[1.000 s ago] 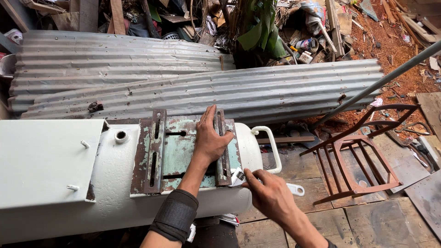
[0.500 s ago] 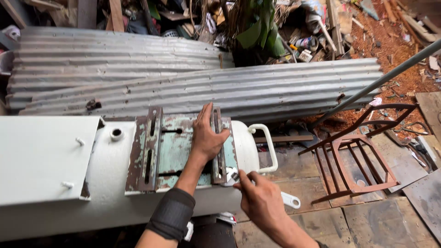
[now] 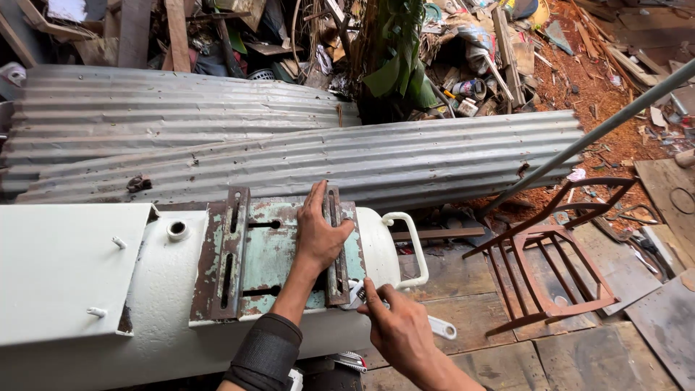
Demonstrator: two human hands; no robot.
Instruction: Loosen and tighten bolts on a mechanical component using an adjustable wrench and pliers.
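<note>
Item: your left hand (image 3: 318, 235), centre of the frame. It lies flat, fingers spread, palm pressed on the rusty mounting plate (image 3: 271, 253) with flaking pale-green paint; the fingertips rest over the plate's right slotted rail (image 3: 335, 246). A black wrist sleeve (image 3: 266, 351) covers the forearm at lower centre.

Item: your right hand (image 3: 402, 333), lower centre-right. It is closed around the adjustable wrench (image 3: 434, 326), whose white handle end pokes out to the right of the fist; the wrench head sits at the plate's lower right corner, just beside the rail. What the head bites on you cannot tell.

Item: white tank (image 3: 152, 304), lying on its side across the lower left, bearing the plate on top. A round port (image 3: 177, 229) sits left of the plate; a white loop handle (image 3: 409, 246) juts from the right end.

Item: white flat panel (image 3: 61, 268), far left, with two small studs.

Item: corrugated metal sheets (image 3: 326, 156), grey, spanning the middle and upper left.

Item: rusty chair frame (image 3: 554, 268), right of centre, on wooden planks (image 3: 463, 279).

Item: grey pipe (image 3: 601, 130), slanting across the upper right.

Item: scrap pile with green leaves (image 3: 398, 69), top centre.
</note>
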